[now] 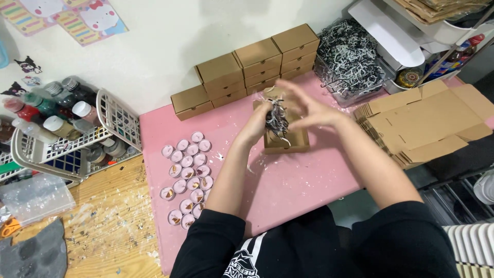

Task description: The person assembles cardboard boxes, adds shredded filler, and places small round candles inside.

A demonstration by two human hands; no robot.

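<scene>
My left hand [257, 121] grips a clump of black and white shredded paper [276, 119] above a small open brown cardboard box [288, 142] on the pink mat [288, 180]. My right hand [309, 105] hovers beside the clump with its fingers spread, touching or nearly touching the shreds. The box's bottom is partly hidden by the paper and my hands.
Stacked closed brown boxes [252, 64] line the wall. A clear bin of shredded paper [350, 54] stands at the right, flat unfolded cardboard [427, 121] beside it. Several small pink tealight candles [188, 177] lie at the left. A white basket of bottles [67, 128] sits on the wooden table.
</scene>
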